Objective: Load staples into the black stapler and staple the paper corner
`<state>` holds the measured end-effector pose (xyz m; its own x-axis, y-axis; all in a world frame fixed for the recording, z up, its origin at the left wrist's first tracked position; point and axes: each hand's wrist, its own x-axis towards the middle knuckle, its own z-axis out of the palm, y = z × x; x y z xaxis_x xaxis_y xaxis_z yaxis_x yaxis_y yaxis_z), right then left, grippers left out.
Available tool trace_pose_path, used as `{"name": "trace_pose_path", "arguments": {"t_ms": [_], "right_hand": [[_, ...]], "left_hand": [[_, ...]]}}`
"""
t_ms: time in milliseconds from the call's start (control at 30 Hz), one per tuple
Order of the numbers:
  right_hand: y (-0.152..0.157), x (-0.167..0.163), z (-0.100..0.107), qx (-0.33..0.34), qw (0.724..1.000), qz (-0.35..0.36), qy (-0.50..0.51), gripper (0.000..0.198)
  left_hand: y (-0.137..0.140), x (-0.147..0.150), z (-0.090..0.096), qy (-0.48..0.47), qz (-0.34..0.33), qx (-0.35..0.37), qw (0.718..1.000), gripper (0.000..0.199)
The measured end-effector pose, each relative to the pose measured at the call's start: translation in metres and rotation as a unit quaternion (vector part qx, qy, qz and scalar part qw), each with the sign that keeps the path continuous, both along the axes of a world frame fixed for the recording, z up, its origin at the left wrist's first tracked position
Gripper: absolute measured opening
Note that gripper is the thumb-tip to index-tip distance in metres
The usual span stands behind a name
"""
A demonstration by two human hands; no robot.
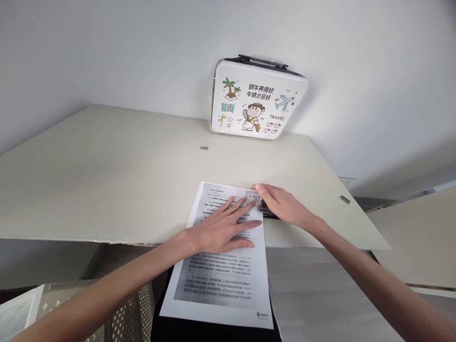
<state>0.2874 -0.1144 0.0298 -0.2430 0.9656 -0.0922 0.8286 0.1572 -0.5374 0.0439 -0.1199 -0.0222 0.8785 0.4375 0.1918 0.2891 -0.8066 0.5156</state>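
A printed sheet of paper point(221, 289) lies over the table's front edge, its lower part hanging above my lap. My left hand point(224, 225) rests flat on the upper part of the sheet with its fingers spread. At the sheet's upper right edge is a dark stapler point(264, 207), mostly covered by my right hand point(281, 204). The fingers of that hand are bent over it, and a barcode label shows beside the fingertips. How far the paper reaches into the stapler is hidden.
A white case point(260, 102) with cartoon prints and a black handle leans on the wall at the back of the pale table point(107, 175). Small staple strips point(204, 148) lie on the tabletop. A white perforated basket point(121, 313) stands below at the left.
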Motion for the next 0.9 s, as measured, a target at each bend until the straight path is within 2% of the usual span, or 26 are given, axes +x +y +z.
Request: {"name": "trace_pose_path", "arguments": {"t_ms": [300, 667, 900], "right_hand": [[0.002, -0.009, 0.004, -0.003, 0.999, -0.012, -0.033, 0.055], [0.008, -0.009, -0.004, -0.001, 0.998, -0.017, -0.068, 0.058], [0.006, -0.012, -0.002, -0.002, 0.995, -0.01, -0.097, 0.06]], "left_hand": [[0.001, 0.0, -0.001, 0.008, -0.001, 0.004, 1.0, 0.057], [0.002, -0.001, -0.002, 0.001, -0.008, 0.019, 1.0, 0.057], [0.002, -0.001, 0.0, 0.051, -0.006, 0.047, 0.998, 0.059]]}}
